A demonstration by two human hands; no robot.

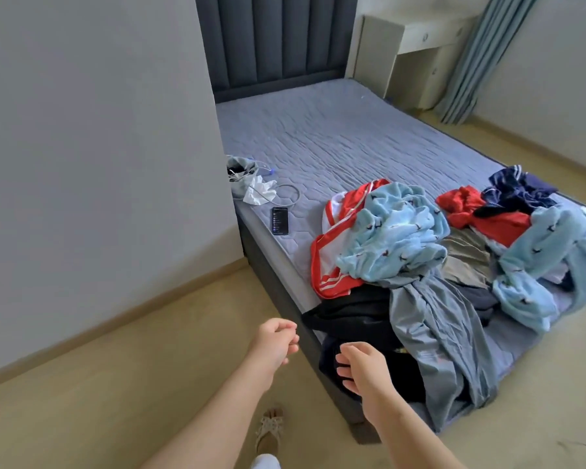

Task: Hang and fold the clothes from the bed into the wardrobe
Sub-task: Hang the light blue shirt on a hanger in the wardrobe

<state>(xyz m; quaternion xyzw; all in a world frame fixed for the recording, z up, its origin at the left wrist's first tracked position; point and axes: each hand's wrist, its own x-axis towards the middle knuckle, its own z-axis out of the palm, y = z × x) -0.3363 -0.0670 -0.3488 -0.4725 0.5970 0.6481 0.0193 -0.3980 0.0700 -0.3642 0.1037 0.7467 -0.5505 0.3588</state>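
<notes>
2 hands (pixel 274 343) (pixel 364 370) near clothes (pixel 400 231) (on bed (pixel 318 137))

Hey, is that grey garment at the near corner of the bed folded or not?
Not folded. The grey garment lies crumpled and spread out, draping down over the edge of the bed.
</notes>
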